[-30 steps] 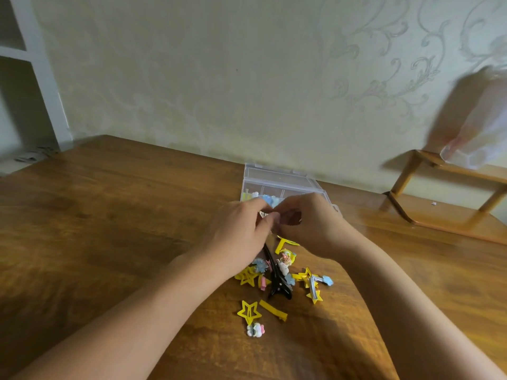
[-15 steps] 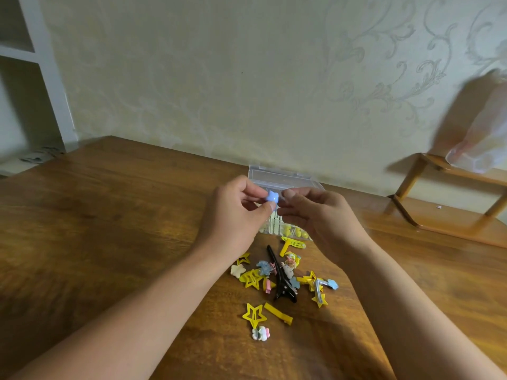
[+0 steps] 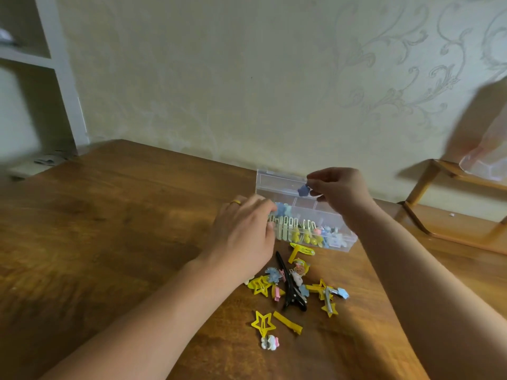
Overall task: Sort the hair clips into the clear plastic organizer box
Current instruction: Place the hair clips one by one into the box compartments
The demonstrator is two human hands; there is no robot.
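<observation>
Pinching blue clip, right hand, left hand fingertips hidden, grip unclear

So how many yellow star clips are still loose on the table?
4 that I can make out: one alone nearest the person, one by the left wrist, two right of the black clip. Others may hide in the pile.
</observation>
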